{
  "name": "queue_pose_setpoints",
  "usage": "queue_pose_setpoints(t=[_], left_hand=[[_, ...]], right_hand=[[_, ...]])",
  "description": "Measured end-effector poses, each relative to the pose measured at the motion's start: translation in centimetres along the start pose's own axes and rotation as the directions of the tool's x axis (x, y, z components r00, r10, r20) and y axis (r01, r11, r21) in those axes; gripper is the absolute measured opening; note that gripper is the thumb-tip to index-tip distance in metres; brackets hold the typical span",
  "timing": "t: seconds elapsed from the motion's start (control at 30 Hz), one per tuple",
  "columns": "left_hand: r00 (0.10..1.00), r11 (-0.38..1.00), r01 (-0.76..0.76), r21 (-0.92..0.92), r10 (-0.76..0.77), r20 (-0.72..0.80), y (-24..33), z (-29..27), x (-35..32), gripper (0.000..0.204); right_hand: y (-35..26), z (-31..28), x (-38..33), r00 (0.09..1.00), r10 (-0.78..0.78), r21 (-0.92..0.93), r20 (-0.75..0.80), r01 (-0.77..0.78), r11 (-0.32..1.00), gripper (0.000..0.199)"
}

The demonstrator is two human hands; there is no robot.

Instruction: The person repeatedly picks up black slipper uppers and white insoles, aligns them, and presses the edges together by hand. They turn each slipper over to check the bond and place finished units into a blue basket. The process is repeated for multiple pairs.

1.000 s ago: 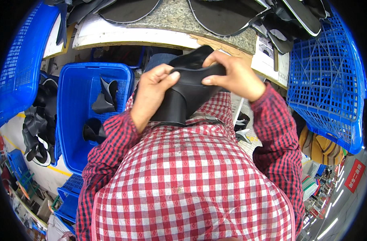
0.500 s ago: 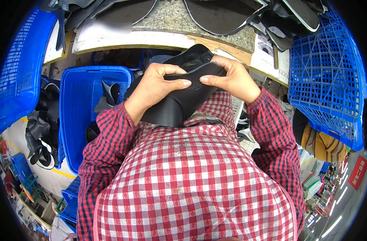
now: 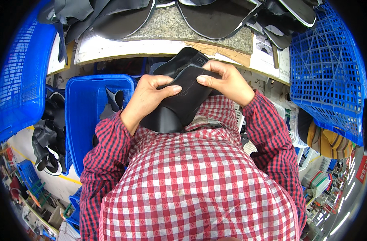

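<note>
Held over my lap is a black shoe upper (image 3: 176,100), its opening facing up and away from me. My left hand (image 3: 148,95) pinches the left side of its rim, thumb on the outer face and fingers inside the opening. On the right side, my right hand (image 3: 227,82) grips the rim in the same way, thumb on the near face. A small label shows on the inner lining at the far edge. The fingers inside the upper are mostly hidden.
Ahead stands a workbench with a stone slab (image 3: 163,30) and black shoe pieces (image 3: 217,18). A blue bin (image 3: 77,116) holding dark pieces is at my left. Blue crates (image 3: 328,68) rise on the right, and another blue crate (image 3: 21,76) on the far left.
My hands have moved slightly apart along the rim, and the left has shifted a little left and down. The upper has tilted, its opening showing wider. The view has shifted slightly.
</note>
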State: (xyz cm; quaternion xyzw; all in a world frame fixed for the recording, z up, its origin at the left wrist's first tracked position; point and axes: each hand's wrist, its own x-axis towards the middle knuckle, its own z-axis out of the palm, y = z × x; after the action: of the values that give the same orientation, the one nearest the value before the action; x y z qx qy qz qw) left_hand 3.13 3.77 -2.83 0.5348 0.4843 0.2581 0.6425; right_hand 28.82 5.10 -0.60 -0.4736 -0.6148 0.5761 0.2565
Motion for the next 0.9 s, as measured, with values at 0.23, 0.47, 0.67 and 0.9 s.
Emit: queue_pose_setpoints(t=[0.23, 0.47, 0.67, 0.9], left_hand=[[0.968, 0.966, -0.215, -0.141, 0.23, 0.098, 2.2, -2.1, 1.1, 0.018], [0.955, 0.996, 0.047, -0.076, -0.022, 0.296, 4.7, -4.0, 3.9, 0.025], [0.942, 0.995, -0.087, -0.046, 0.097, 0.323, 5.2, -3.6, 3.6, 0.025], [0.922, 0.988, -0.015, 0.154, -0.046, 0.385, 7.6, -4.8, 3.6, 0.026]], right_hand=[[-0.1, 0.1, 0.2, 0.995, -0.098, -0.048, 0.019, 0.099, 0.994, 0.024], [-0.1, 0.5, 0.3, 0.99, -0.137, -0.087, 0.023, 0.139, 0.986, 0.027], [0.3, 0.1, 0.4, 0.991, -0.132, -0.054, 0.02, 0.133, 0.99, 0.028], [-0.3, 0.8, 0.6, 0.983, -0.184, -0.188, 0.011, 0.183, 0.965, 0.027]])
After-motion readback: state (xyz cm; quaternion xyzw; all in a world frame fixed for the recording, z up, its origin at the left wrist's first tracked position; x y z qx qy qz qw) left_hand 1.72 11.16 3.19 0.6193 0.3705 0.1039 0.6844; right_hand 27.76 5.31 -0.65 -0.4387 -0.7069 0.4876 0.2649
